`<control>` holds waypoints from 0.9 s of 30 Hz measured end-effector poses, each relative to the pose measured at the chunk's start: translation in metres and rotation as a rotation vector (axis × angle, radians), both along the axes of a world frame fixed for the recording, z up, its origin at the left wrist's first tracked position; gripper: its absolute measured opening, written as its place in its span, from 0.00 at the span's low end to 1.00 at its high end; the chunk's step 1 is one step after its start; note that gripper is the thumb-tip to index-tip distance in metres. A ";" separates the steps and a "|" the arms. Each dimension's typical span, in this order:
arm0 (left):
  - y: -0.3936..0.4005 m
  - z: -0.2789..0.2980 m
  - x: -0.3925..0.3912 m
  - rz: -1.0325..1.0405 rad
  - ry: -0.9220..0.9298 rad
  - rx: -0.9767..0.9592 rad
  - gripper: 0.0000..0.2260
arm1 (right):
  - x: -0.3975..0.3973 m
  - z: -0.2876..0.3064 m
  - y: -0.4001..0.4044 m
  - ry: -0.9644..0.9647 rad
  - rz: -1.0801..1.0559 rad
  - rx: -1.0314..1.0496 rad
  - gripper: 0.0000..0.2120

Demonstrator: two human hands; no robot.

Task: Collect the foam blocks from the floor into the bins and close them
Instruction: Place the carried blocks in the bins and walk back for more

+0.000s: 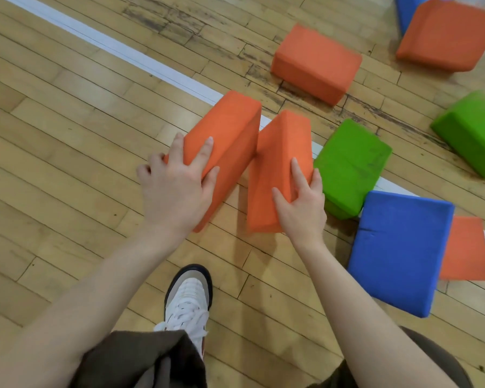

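From the head view I see my left hand (174, 186) with its grip clamped on a rectangular orange foam block (224, 144), and my right hand (300, 208) clamped on a second orange foam block (280, 163) just right of the first, both tilted over the wooden floor (67, 135). Just right of that second block lies a green foam block (350, 166), touching it. Below the green block sits a flat blue foam block (398, 253). Beyond the green block rests another orange foam block (317, 63).
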State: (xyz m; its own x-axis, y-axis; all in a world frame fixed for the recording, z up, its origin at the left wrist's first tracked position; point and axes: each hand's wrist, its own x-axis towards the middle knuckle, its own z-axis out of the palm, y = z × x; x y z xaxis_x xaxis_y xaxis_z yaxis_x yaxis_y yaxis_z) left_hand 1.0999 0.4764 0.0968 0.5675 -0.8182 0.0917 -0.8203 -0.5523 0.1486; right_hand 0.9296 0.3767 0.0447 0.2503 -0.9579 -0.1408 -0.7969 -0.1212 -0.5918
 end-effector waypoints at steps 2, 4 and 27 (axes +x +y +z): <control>-0.006 0.029 0.005 -0.033 0.005 0.007 0.22 | -0.003 0.032 0.000 0.028 -0.006 -0.012 0.31; -0.009 0.065 0.006 -0.078 -0.012 0.005 0.21 | -0.004 0.072 0.002 0.064 -0.005 -0.032 0.31; 0.094 0.538 -0.145 -0.366 0.035 0.117 0.19 | -0.153 0.558 0.148 0.090 -0.253 0.136 0.27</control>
State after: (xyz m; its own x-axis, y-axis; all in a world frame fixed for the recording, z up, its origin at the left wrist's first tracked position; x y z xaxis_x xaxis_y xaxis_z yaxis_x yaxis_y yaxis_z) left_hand 0.9552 0.5700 0.6345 0.2375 -0.9710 -0.0283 -0.9618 -0.2391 0.1331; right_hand 0.7764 0.5251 0.6026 -0.0135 -0.9591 -0.2826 -0.8417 0.1635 -0.5146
